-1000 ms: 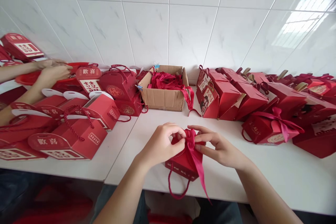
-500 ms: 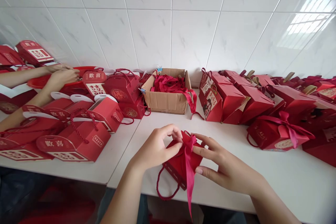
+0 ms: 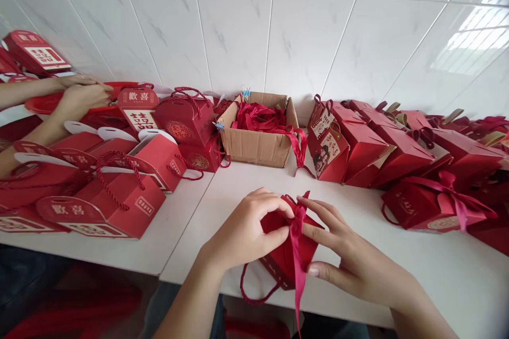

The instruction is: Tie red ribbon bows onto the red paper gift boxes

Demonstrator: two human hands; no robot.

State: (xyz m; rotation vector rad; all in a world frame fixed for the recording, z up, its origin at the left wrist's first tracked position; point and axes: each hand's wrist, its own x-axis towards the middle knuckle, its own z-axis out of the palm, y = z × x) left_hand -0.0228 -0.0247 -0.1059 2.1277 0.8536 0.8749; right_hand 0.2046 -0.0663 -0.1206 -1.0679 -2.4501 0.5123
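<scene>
A small red gift box (image 3: 275,223) sits near the front edge of the white table, turned at an angle. A dark red rope handle (image 3: 254,301) loops from its lower left side. Across its top lies a crimson ribbon (image 3: 298,254), whose long tail hangs past the table edge. My left hand (image 3: 248,230) pinches the ribbon at the top of the box between thumb and forefinger. On the other side, my right hand (image 3: 348,254) has its fingers spread, with the fingertips touching the ribbon and box top. The ribbon's crossing is partly hidden by my fingers.
Behind the box stands a cardboard box (image 3: 256,147) full of ribbons. Red boxes (image 3: 123,204) crowd the left, where another person's hands (image 3: 85,92) reach over a red basin (image 3: 43,105). More boxes (image 3: 363,143) line the right, including a bow-tied box (image 3: 429,204).
My view has shifted slightly, so the scene sits differently in the picture. Both hands remain at the ribbon, and a short ribbon end now shows above my right fingertips.
</scene>
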